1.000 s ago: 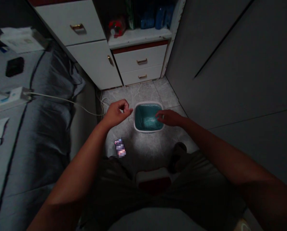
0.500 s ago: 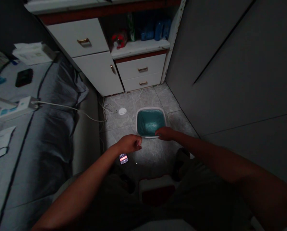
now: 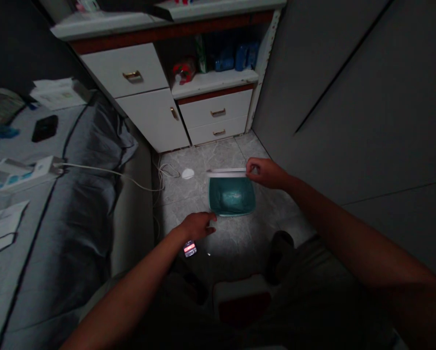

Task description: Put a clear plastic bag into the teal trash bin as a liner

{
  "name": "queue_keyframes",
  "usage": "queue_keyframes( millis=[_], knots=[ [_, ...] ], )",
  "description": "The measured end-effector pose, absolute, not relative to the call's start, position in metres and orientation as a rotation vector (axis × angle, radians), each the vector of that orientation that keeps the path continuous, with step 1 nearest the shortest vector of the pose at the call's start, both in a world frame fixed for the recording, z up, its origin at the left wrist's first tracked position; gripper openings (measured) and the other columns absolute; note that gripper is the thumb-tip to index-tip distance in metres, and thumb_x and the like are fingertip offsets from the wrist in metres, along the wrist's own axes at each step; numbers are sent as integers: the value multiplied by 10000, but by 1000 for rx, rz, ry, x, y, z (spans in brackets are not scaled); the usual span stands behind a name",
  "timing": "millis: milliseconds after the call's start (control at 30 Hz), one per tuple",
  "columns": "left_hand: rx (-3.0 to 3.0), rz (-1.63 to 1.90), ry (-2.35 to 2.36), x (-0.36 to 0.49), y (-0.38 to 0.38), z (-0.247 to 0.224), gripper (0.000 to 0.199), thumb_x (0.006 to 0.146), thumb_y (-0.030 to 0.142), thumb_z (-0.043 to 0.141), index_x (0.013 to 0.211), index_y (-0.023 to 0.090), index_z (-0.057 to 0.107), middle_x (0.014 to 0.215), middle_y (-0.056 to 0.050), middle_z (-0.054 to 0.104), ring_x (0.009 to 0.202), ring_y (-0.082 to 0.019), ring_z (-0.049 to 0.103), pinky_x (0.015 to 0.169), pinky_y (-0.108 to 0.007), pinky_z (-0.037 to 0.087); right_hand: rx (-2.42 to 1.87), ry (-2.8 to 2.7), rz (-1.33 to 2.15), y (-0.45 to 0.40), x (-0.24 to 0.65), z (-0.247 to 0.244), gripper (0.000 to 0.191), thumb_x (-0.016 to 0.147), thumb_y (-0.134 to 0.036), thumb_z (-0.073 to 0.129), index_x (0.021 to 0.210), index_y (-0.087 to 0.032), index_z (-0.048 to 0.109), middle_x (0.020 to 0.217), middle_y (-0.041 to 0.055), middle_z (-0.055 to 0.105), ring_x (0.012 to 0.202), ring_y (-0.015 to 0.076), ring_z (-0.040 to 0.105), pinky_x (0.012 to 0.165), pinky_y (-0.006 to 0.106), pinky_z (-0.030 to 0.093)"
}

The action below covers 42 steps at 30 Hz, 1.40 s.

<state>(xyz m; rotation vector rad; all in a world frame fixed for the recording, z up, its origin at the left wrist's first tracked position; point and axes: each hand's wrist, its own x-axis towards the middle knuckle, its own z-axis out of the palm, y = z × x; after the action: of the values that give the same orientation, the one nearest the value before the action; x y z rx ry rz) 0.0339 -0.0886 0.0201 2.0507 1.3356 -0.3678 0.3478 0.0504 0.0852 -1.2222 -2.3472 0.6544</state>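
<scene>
A teal bin (image 3: 213, 194) stands on the tiled floor in front of me, its upper edge bare. My right hand (image 3: 263, 172) pinches the right end of a pale rim ring (image 3: 227, 173). This ring is raised along the bin's far side and shows nearly edge-on. At the bin's near left corner is my left hand (image 3: 199, 225), thumb and fingers apart, the fingertips close to the edge; whether they touch it I cannot tell. Just below that hand a phone (image 3: 190, 249) with a lit screen lies on the floor.
A white cabinet (image 3: 152, 119) with drawers stands ahead. To the left is a bed (image 3: 90, 204) with a power strip (image 3: 28, 174), whose cable (image 3: 112, 171) hangs to the floor. A grey panel wall (image 3: 367, 121) rises at right. A red and white stool (image 3: 242, 294) is between my feet.
The pale rim ring has come off the bin's top and tilted up at its far side, held in my right hand, which moved up and away. My left hand's fingers have spread.
</scene>
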Motion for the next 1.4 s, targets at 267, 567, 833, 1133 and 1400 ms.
queue_keyframes(
  millis=[267, 567, 833, 1133, 1400],
  knots=[
    [2050, -451, 1373, 31, -74, 4, 607, 973, 402, 604, 1559, 259, 537, 1349, -112, 717, 1193, -276, 716, 1003, -351, 540, -1402, -1919, 348, 99, 346, 61, 471, 913, -167, 522, 1340, -183, 720, 1380, 143, 669, 1100, 256, 682, 1012, 410, 548],
    [2135, -449, 1392, 36, -63, -4, 481, 966, 348, 605, 1442, 312, 665, 1280, -94, 764, 1161, -302, 733, 954, -382, 540, -1553, -2092, 437, 105, 352, 47, 921, 912, -194, 549, 1767, -220, 209, 1721, 139, 368, 1331, 304, 614, 1147, 467, 517],
    [2244, -464, 1429, 52, -61, -12, 314, 1021, 320, 534, 1233, 255, 756, 1212, -138, 798, 1150, -323, 744, 963, -418, 514, -1568, -2131, 555, 98, 353, 51, 1014, 911, -249, 607, 1781, -214, 89, 1727, 145, 380, 1314, 319, 640, 1128, 456, 525],
    [2129, -222, 1583, 48, -52, -16, 271, 1019, 409, 539, 1123, 273, 749, 1165, -86, 798, 1038, -258, 742, 849, -337, 507, -1567, -2166, 591, 88, 360, 48, 986, 908, -244, 616, 1772, -180, 145, 1755, 181, 301, 1236, 289, 676, 1147, 437, 508],
    [1874, 31, 1870, 15, -16, -50, 401, 1056, 321, 438, 1389, 225, 641, 1266, -126, 671, 1039, -210, 725, 1001, -331, 520, -1731, -2301, 521, 91, 375, 34, 519, 952, -236, 567, 1465, -175, 621, 1524, 156, 602, 1336, 299, 612, 1147, 437, 495]
  ],
)
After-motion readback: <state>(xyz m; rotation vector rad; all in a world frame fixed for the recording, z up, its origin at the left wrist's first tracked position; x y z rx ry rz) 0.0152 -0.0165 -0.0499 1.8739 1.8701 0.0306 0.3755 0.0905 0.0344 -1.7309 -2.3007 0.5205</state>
